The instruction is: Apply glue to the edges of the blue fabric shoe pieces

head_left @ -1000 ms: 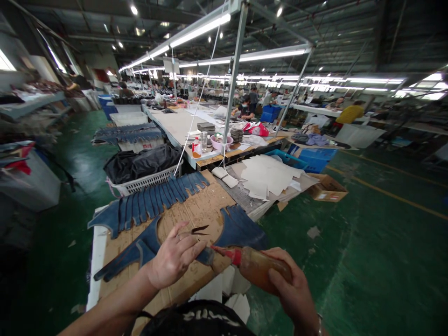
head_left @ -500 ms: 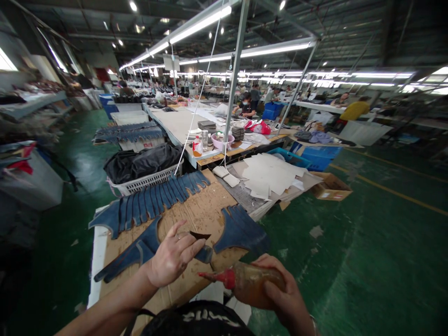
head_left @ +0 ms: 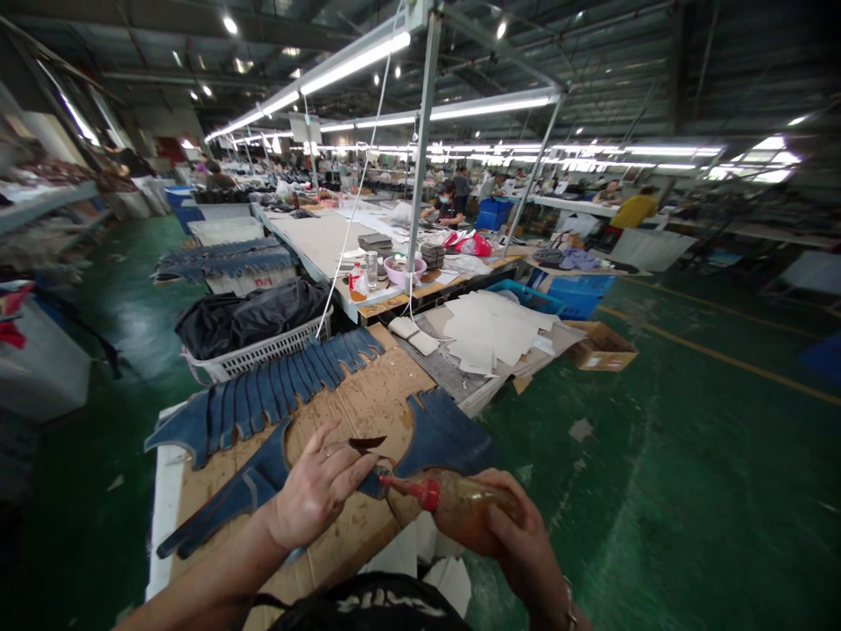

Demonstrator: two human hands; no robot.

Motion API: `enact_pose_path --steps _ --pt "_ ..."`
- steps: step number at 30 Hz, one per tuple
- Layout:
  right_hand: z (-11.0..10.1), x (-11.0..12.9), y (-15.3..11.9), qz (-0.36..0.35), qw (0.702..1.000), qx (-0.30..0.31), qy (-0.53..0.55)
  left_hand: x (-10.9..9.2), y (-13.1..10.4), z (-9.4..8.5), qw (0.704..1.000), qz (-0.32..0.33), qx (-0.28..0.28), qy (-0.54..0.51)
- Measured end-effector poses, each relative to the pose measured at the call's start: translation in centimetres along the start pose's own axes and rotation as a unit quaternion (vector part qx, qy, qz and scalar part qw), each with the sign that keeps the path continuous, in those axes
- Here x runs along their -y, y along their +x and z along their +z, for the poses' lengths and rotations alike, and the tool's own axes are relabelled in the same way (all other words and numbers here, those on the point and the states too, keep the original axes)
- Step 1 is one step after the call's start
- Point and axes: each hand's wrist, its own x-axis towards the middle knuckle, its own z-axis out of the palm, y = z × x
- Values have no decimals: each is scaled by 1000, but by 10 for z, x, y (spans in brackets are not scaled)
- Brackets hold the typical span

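Observation:
My right hand (head_left: 519,535) is wrapped round a squeeze bottle (head_left: 469,513) of amber liquid with a red nozzle. The bottle lies nearly level, and its tip touches or almost touches a small blue leather piece (head_left: 373,482). Over that piece my left hand (head_left: 321,486) is closed, thumb and fingers pinching it, with a dark pointed flap (head_left: 368,443) sticking out beyond the fingers. Larger blue leather pieces (head_left: 447,438) lie on the cardboard-topped table (head_left: 355,394) beside and beneath my hands. A row of overlapping blue pieces (head_left: 263,399) runs along the table's far left side.
Behind the table stands a white basket (head_left: 263,350) heaped with black material. Pale sheets (head_left: 492,329) cover an adjoining bench on the right, near a cardboard box (head_left: 601,346). A metal post (head_left: 420,149) and a white cord rise beyond. Co-workers are farther back.
My right hand has brought the bottle's nozzle up and left to the small leather piece. The left hand keeps its grip. The whole view has shifted slightly.

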Motion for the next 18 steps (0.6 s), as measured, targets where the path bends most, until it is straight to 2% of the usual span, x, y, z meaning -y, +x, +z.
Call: enact_pose_path --steps 3,6,7,9,11,13,16,18 --pt "3 -3 -1 26 999 -18 -21 1 -2 2 1000 3 -3 -1" --pt "6 -7 -2 72 993 -80 54 8 -1 4 999 -25 -19 -24" --pt "7 -8 -2 84 987 -98 91 12 2 4 997 -54 -25 -41" --pt "8 -10 -5 105 975 -115 158 20 10 5 983 -154 -30 -98" --pt "8 -12 -7 122 969 -98 193 28 25 4 943 -276 -9 -183" --pt "7 -15 -8 117 973 -67 185 35 42 2 885 -354 29 -302" --pt "8 -15 -2 46 996 -10 71 39 69 -1 784 -366 71 -496" --pt "13 -11 8 -18 998 49 -24 39 84 1 721 -363 91 -583"
